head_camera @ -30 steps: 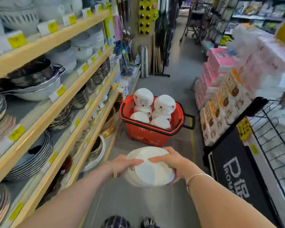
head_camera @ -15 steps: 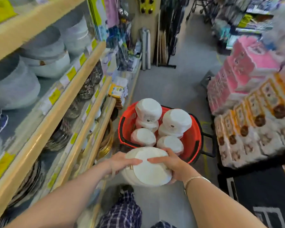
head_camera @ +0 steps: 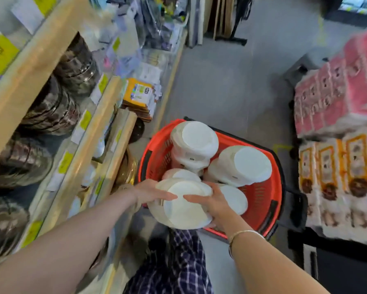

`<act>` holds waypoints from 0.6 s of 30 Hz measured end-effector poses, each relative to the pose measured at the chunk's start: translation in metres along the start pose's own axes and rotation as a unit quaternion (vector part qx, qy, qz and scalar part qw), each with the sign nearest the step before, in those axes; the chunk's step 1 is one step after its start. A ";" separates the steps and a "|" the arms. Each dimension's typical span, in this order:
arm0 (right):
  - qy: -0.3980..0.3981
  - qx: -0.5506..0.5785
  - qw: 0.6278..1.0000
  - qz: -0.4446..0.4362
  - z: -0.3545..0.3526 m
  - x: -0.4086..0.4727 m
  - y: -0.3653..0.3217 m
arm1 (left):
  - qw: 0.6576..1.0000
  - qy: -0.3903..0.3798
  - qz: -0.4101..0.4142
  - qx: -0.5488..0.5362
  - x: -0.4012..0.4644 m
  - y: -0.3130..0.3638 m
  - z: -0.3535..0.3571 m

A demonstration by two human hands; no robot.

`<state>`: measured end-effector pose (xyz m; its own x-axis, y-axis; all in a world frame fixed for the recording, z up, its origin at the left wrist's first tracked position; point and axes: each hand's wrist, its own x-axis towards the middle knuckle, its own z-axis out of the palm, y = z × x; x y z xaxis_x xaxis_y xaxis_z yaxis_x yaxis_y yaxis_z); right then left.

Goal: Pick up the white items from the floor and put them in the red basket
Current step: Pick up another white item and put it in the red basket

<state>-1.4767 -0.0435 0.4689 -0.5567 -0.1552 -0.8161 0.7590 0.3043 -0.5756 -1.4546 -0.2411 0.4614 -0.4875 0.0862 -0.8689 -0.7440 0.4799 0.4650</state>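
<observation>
Right now, in the head view, your left hand [head_camera: 150, 193] and right hand [head_camera: 212, 201] clasp a white stack [head_camera: 182, 211] from opposite sides, fingers laid over its top, likely because it is wide and would tip one-handed. You hold it over the near rim of the red basket [head_camera: 261, 200], beside white stacks already standing inside.

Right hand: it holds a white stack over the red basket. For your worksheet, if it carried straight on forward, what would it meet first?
Probably the low white stack in the basket, just beyond the right hand; depth is unclear.
</observation>
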 end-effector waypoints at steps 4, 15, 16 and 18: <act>0.017 0.017 1.000 0.010 -0.002 0.062 0.000 | 1.000 -0.017 0.000 0.007 0.064 0.002 -0.022; 0.058 0.056 0.995 0.057 0.007 0.164 0.015 | 0.999 -0.032 -0.012 0.021 0.158 -0.005 -0.047; 0.060 0.061 0.994 0.067 0.007 0.167 0.015 | 0.999 -0.035 -0.013 0.024 0.162 -0.005 -0.048; 0.058 0.065 0.993 0.075 0.009 0.170 0.015 | 0.999 -0.037 -0.019 0.017 0.166 -0.005 -0.052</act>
<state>-1.5575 -0.0735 0.3210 -0.4632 -0.0066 -0.8862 0.8695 0.1904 -0.4558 -1.5555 -0.2749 0.3232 -0.4226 0.1316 -0.8967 -0.7445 0.5138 0.4263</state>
